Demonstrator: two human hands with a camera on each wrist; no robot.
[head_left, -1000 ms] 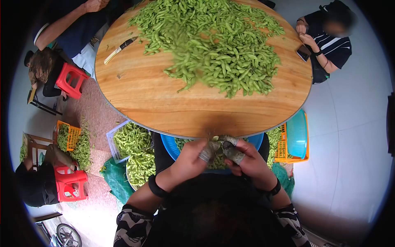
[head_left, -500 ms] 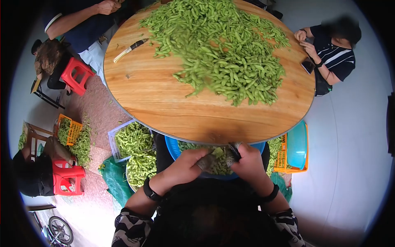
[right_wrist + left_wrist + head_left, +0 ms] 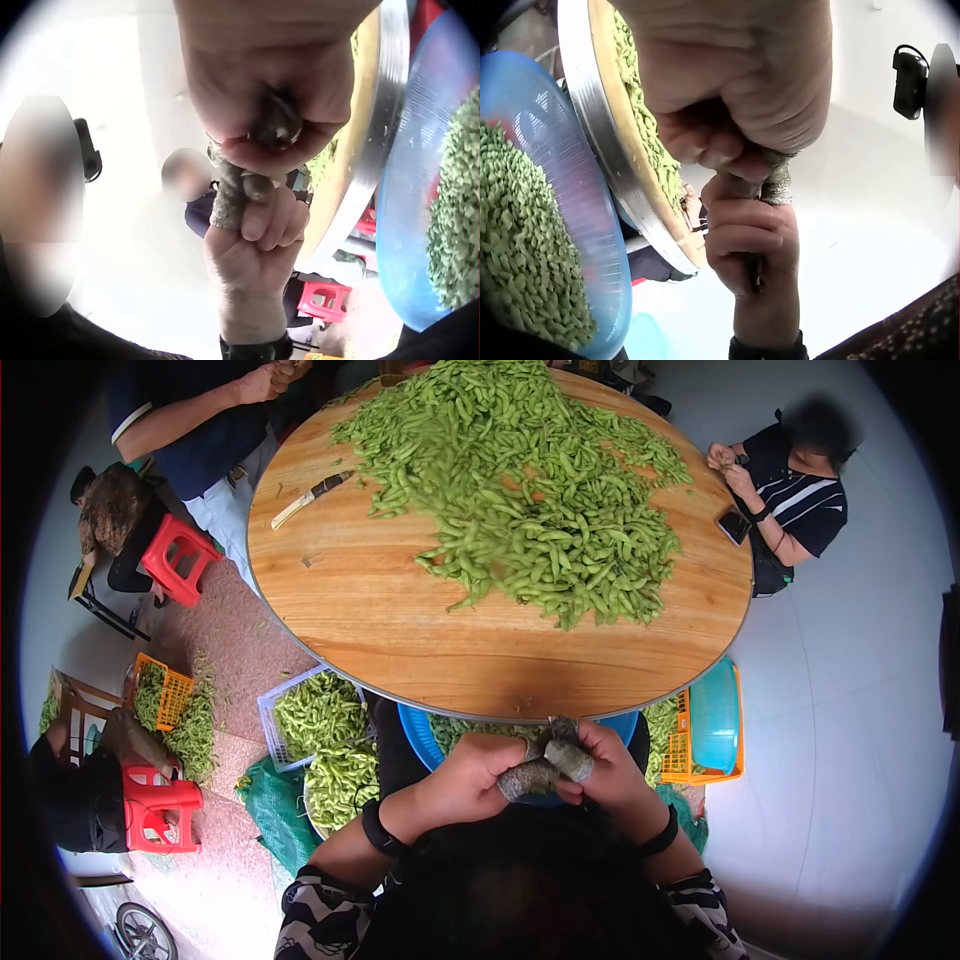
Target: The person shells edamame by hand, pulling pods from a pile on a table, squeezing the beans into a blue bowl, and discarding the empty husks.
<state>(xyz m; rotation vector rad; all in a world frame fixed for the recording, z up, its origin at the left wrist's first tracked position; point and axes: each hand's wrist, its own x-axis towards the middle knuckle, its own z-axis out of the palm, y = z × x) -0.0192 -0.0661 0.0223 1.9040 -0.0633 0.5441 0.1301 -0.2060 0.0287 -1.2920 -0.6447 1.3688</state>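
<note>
Over the blue basin [image 3: 420, 735], both hands meet with their fingertips together; grey, stained wrapping covers the thumbs. My left hand [image 3: 470, 770] has its fingers curled in toward the right fingertips, and what lies between them is hidden. Curled tightly, my right hand [image 3: 615, 775] grips a small dark, shiny-ended object [image 3: 276, 124]; its kind I cannot tell. Shelled green beans [image 3: 525, 240] fill much of the basin in the left wrist view. Just beyond the hands is the round wooden table [image 3: 400, 640], bearing a broad heap of green soybean pods [image 3: 560, 530].
A knife [image 3: 312, 498] lies at the table's left. Beside the basin stand a pale crate of pods [image 3: 320, 715] and a green sack [image 3: 280, 815]. At right an orange crate [image 3: 680, 745] holds a teal basket [image 3: 715, 715]. People sit or stand around; red stools [image 3: 180, 560] are left.
The hands were close together, then moved slightly apart with pale green showing between them, and are now together again. The head view has shifted slightly.
</note>
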